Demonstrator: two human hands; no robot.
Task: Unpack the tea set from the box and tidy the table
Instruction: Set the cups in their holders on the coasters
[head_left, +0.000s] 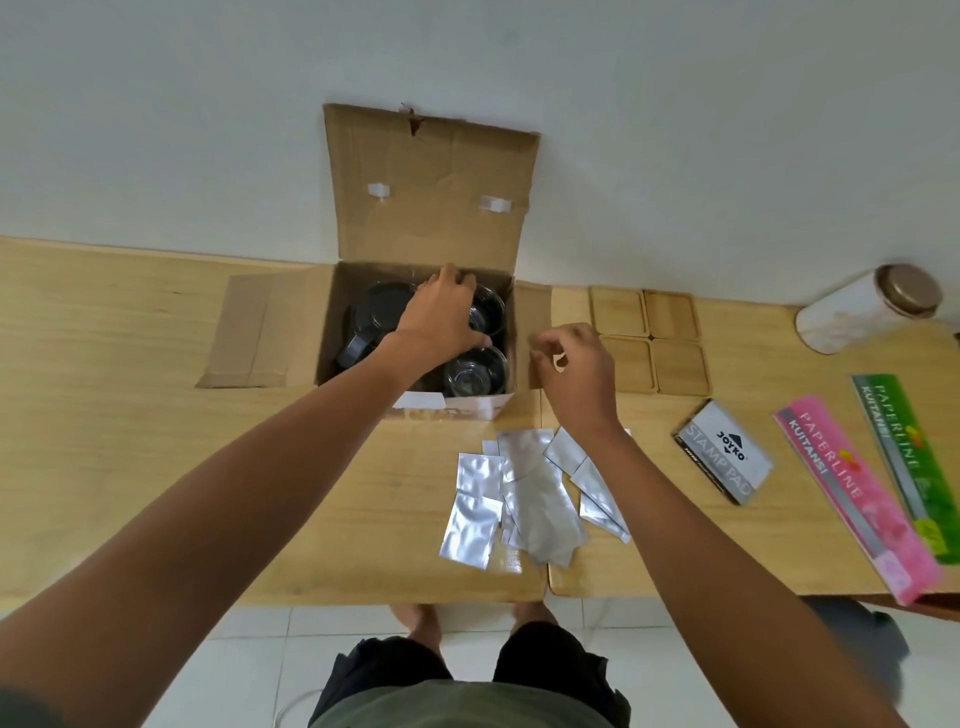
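An open cardboard box (431, 208) stands at the back of the wooden table (130, 415), its lid flap up against the wall. Inside are a dark teapot (374, 317) on the left and two glass cups, one at the back right (491, 312) and one at the front right (475, 371). My left hand (441, 317) reaches into the box, fingers spread over the rim of the back cup; whether it grips the cup I cannot tell. My right hand (571, 371) hovers just right of the box with fingers curled and nothing in it. Several wooden coasters (649, 338) lie right of the box.
Several silver foil sachets (519, 493) lie scattered near the table's front edge. Further right are a stamp pad box (724, 452), a pink receipt book (852, 493), a green one (909, 457) and a white jar (867, 309) on its side.
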